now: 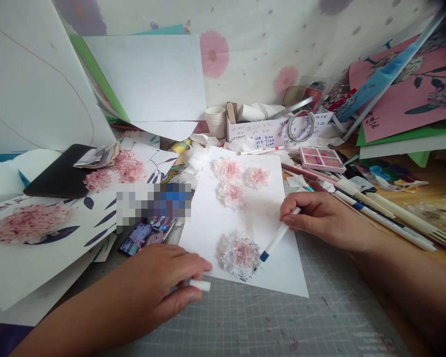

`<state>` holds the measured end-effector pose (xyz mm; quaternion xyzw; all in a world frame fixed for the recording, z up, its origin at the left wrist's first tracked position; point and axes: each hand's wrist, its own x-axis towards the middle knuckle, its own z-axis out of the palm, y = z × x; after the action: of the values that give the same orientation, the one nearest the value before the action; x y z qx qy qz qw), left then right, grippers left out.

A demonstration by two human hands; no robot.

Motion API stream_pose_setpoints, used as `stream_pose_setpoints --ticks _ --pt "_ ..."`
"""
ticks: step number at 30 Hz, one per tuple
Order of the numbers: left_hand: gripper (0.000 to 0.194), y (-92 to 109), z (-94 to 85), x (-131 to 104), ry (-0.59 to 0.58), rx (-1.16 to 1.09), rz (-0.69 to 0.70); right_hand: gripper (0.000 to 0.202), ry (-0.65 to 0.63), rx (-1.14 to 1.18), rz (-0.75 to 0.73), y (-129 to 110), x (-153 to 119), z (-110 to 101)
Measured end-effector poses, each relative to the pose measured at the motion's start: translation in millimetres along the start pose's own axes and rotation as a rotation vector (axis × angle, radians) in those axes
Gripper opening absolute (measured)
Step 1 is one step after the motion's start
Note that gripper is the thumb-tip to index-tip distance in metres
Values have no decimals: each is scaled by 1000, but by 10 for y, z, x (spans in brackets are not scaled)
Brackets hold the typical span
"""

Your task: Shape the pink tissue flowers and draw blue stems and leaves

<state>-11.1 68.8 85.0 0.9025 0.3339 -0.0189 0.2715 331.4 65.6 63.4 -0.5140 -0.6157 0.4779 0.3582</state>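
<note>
My right hand (315,213) pinches a white marker (278,240) near its back end. The marker's blue collar points down and left, and its tip is at the lower right edge of a pink and white paper flower (240,254) whose outer petals carry dark marks. That flower sits on the lower part of a white sheet (204,228). Higher up on the sheet is a cluster of three smaller pink flowers (230,193). Between thumb and fingers, my left hand (167,277) holds a white pen cap (200,285), with a fingertip at the sheet's left edge.
A phone (144,235) lies left of the sheet, partly under a blurred patch. Finished flower pictures (100,213) and a black tablet-like slab (59,173) lie further left. Pens (379,208), a pink palette (321,159) and paper cups (215,121) surround the grey cutting mat (319,317).
</note>
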Motion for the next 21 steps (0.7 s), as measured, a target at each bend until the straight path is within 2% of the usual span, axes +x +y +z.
stream_pose_setpoints --ticks 3,6,9,14,18,21 --pt "13 22 -20 4 -17 4 -16 19 -20 16 0 -27 -7 5" --pt "20 45 -35 19 -56 6 -38 17 -37 11 9 -13 -7 6" --pt "25 70 -45 43 -112 22 -72 15 30 51 0 81 7 -54" --pt "24 112 -62 83 -194 54 -112 22 147 265 -5 259 34 -136" --pt "29 67 -43 68 -220 54 -128 25 76 232 21 248 13 -98" --pt "35 22 -33 46 -132 -4 -49 26 -7 138 32 215 5 -95"
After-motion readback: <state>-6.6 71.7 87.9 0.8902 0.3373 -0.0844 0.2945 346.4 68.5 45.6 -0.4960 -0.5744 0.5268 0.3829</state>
